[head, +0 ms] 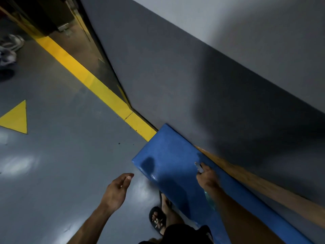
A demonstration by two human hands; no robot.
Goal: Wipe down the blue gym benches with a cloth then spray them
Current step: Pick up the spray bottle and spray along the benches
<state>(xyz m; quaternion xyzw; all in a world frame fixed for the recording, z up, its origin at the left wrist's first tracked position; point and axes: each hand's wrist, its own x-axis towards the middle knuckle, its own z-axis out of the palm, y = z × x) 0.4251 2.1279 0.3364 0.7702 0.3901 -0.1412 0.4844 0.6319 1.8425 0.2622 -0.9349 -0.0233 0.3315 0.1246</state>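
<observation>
Head view: right hand [207, 176] gripping a spray bottle [199, 167] over blue bench [168, 152], left hand [117, 188] loosely spread.

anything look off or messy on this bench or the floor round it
Nothing is damaged or askew. The blue bench shows a dark patch near its end, apparently damp. A few dark specks lie on the grey floor beside the yellow line.

Bare arms, black shorts [184, 233], black sandal [157, 219]
</observation>
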